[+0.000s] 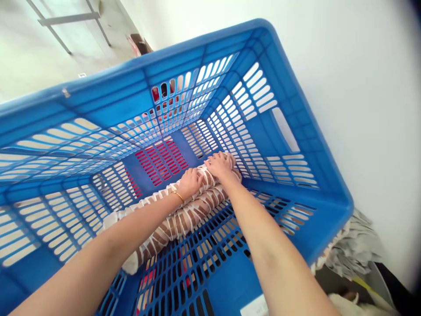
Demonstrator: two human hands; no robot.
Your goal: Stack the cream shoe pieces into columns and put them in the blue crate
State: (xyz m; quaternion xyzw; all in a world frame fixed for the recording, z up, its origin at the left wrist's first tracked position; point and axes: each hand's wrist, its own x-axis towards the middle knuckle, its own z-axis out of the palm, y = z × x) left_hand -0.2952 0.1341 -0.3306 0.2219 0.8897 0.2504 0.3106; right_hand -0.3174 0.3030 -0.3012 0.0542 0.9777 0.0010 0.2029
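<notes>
Two long brown rolls, wound with white strips, lie side by side on the floor of a deep blue plastic crate (pixel 289 87). My left hand (pixel 190 183), with a gold bangle at the wrist, rests over the middle of the far roll (pixel 144 202), its fingers bent round the top. Further right, my right hand (pixel 219 166) lies over the right end of the same roll, fingers spread on it. The near roll (pixel 177 224) touches the far one and passes beneath my forearms.
Slotted crate walls surround both hands, with a handle opening on the right end. A white wall (pixel 355 109) stands behind the crate. Grey cloth (pixel 355 245) lies outside at the lower right. A metal frame (pixel 70 18) stands on the floor at the upper left.
</notes>
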